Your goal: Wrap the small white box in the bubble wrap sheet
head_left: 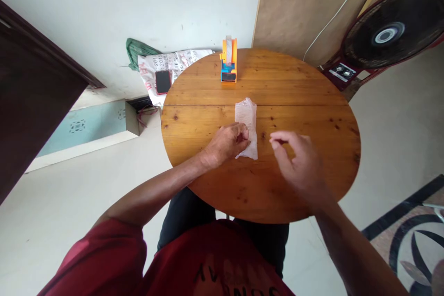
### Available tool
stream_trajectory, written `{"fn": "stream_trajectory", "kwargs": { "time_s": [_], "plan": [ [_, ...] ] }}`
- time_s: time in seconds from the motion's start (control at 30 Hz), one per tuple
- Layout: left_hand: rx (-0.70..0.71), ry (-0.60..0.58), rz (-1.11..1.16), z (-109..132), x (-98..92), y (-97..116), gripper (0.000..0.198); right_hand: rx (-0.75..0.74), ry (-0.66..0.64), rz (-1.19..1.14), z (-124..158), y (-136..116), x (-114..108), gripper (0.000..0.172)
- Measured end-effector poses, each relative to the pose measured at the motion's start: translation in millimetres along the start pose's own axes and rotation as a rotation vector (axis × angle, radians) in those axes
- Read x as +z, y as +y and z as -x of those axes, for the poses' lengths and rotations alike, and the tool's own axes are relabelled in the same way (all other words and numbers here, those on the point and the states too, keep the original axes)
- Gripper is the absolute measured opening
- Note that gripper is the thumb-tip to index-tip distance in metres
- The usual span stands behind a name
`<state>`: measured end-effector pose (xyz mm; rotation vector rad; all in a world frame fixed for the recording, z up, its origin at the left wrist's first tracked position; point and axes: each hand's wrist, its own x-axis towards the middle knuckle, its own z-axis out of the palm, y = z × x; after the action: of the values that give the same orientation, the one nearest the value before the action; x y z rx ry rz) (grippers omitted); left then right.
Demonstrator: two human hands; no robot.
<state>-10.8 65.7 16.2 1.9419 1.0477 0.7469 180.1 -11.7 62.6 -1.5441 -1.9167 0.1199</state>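
A flat, crinkled, whitish-pink piece of wrap (247, 113), perhaps bubble wrap, lies lengthwise on the round wooden table (194, 120). My left hand (229, 142) is over its near left part, fingers curled in and thumb against them; whether anything is in them is hidden. To the right of the wrap, my right hand (300, 157) is slightly blurred above the tabletop. Its thumb and index fingertips come together in a pinch, and anything between them is too small to make out. Beyond the wrap stands an orange and blue tape dispenser (229, 60) with a roll of clear tape.
Left of the table, a dark phone (163, 82) rests on a printed white sack (180, 60) near a green bag (138, 51). A large fan (388, 34) stands at the back right. The wall (194, 4) closes off the far side.
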Motion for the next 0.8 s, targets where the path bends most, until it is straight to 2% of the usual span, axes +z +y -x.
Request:
{"fn": "stream_trajectory", "kwargs": {
  "time_s": [0.03,0.1,0.2,0.3,0.43,0.63,0.8],
  "plan": [
    [0.019,0.024,-0.071,1,-0.5,0,0.011,0.05,0.002,-0.02,-12,5,0,0.013],
    [0.053,0.067,-0.204,2,-2.4,0,0.011,0.116,-0.074,-0.042,-37,13,5,0.01],
    [0.135,0.111,-0.327,1,-5.4,-1,0.018,0.155,-0.174,0.042,-68,17,24,0.027],
    [0.237,0.102,-0.333,-1,-6.3,-5,0.02,0.155,-0.231,0.093,-84,18,39,0.037],
    [0.317,0.058,-0.26,-2,-5.7,-10,0.013,0.167,-0.246,-0.006,-86,23,44,0.035],
    [0.371,0.108,-0.262,1,-5.3,-12,0.012,0.251,-0.246,-0.17,-83,27,37,0.032],
    [0.427,0.133,-0.292,2,-3.6,-13,0.011,0.243,-0.274,-0.096,-85,22,39,0.039]
  ]
}}
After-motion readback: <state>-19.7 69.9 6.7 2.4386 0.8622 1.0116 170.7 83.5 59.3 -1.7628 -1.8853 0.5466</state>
